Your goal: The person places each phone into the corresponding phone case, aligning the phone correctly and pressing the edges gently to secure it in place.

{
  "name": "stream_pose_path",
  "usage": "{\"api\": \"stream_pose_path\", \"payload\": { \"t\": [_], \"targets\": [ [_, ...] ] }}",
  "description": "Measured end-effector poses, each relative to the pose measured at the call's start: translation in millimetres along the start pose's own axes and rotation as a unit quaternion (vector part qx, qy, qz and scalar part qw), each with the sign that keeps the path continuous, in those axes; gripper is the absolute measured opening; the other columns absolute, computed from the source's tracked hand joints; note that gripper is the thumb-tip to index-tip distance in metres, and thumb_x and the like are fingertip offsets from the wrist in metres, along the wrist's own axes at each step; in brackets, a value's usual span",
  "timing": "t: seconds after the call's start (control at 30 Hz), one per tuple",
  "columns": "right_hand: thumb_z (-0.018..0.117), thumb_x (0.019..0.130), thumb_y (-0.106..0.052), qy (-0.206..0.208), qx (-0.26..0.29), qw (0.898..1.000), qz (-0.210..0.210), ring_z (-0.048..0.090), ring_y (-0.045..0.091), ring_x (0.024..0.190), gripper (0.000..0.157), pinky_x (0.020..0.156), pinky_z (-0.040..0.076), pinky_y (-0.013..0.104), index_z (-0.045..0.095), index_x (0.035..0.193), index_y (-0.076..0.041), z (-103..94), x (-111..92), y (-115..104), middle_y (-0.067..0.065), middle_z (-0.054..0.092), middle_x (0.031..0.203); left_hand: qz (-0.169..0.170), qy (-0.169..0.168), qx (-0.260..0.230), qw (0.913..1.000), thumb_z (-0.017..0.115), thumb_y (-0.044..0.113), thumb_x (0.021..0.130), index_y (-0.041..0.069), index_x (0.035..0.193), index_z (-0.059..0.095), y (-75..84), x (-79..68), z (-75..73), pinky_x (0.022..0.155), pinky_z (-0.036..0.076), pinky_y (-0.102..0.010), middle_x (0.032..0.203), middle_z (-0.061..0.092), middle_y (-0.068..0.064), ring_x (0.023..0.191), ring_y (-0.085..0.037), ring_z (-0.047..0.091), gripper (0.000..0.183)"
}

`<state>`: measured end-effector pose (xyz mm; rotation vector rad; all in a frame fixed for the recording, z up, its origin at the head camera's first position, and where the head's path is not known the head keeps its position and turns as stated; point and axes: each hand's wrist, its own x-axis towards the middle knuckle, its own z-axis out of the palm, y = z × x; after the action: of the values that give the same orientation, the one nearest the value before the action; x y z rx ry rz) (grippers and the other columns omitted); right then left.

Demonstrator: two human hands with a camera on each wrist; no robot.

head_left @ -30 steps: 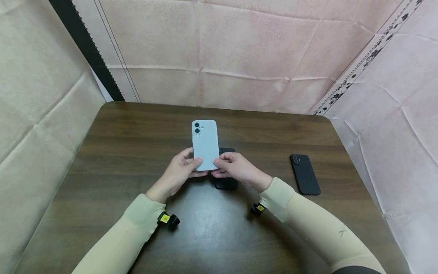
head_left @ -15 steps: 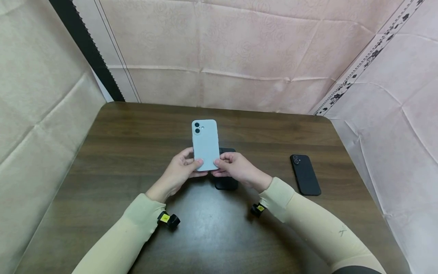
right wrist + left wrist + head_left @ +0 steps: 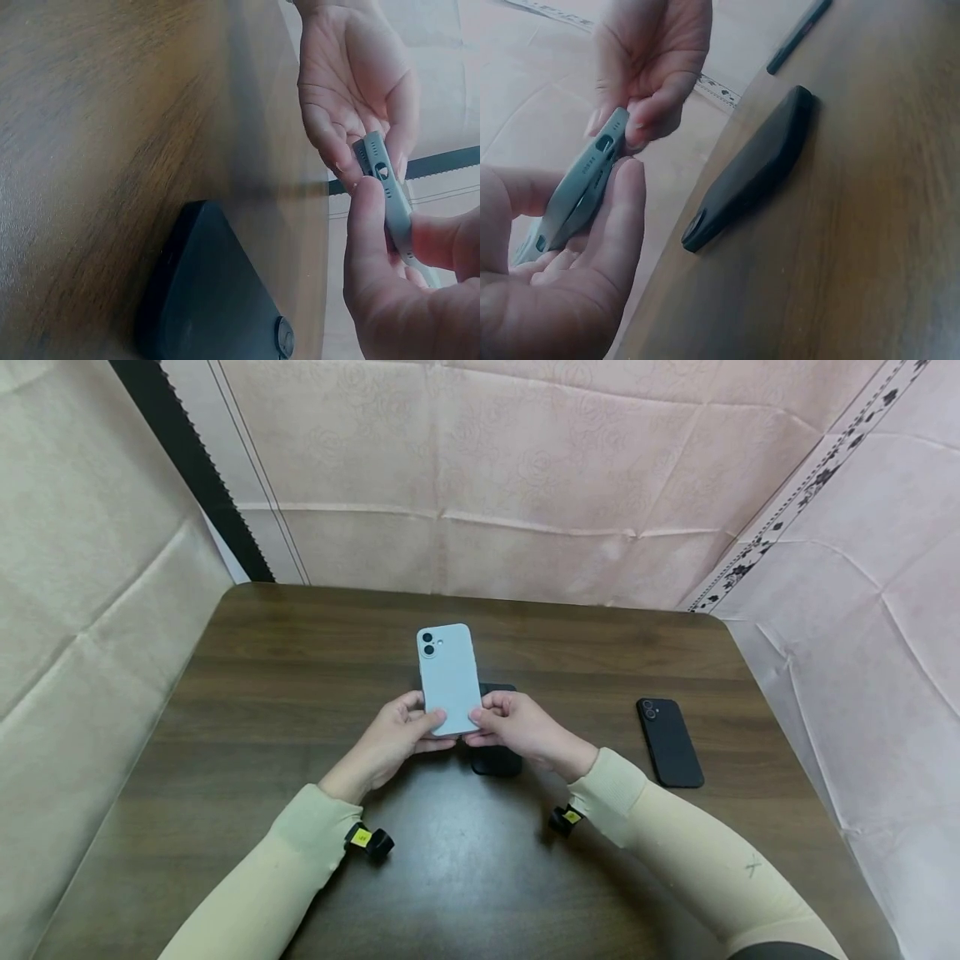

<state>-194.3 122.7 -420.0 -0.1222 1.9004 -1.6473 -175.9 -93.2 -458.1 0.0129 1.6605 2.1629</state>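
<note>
A pale blue phone case [image 3: 450, 672] with a two-lens camera corner is held up over the table, its back toward the head camera. My left hand [image 3: 390, 739] pinches its lower left corner, thumb on the back and fingers behind. At the lower right corner my right hand [image 3: 525, 731] pinches it the same way. In the left wrist view, the case's bottom edge [image 3: 592, 161] shows port cutouts and a dark gap between two thin layers. Below the hands lies a black phone [image 3: 497, 762], partly covered by the case and right hand.
A second black phone [image 3: 670, 743] lies to the right on the brown wooden table [image 3: 480, 877], beyond the right forearm. Pale cloth [image 3: 525, 485] hangs behind the table and along both sides. A small black wrist camera [image 3: 370, 842] is strapped to each sleeve.
The top of the pale blue case has tipped slightly to the left, and the left fingers have shifted down a little along its side. The right hand and both black phones look unmoved.
</note>
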Motion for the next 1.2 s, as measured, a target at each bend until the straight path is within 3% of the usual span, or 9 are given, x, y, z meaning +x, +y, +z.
{"api": "stream_pose_path", "payload": {
  "t": [0.4, 1.2],
  "targets": [
    [0.056, 0.098, -0.013, 0.002, 0.01, 1.0, 0.003, 0.069, 0.028, 0.09, 0.022, 0.092, 0.048, 0.049, 0.057, 0.111, 0.005, -1.1, 0.2, 0.9, 0.022, 0.067, 0.106, 0.012, -0.001, 0.027, 0.9996, 0.06, 0.015, 0.097, -0.002, 0.131, 0.048, 0.8, -2.4, -0.6, 0.083, 0.054, -0.041, 0.119, 0.063, -0.02, 0.1, -0.029, 0.066, 0.039],
    [0.058, 0.098, -0.014, 0.001, 0.031, 0.999, 0.008, 0.069, 0.027, 0.089, 0.023, 0.086, 0.053, 0.04, 0.058, 0.11, 0.005, -0.9, -1.2, 3.9, 0.02, 0.065, 0.105, 0.025, 0.008, 0.054, 0.9982, 0.061, 0.011, 0.095, -0.001, 0.126, 0.053, 1.9, -3.8, 0.8, 0.081, 0.055, -0.039, 0.114, 0.066, -0.018, 0.096, -0.029, 0.067, 0.034]
  ]
}}
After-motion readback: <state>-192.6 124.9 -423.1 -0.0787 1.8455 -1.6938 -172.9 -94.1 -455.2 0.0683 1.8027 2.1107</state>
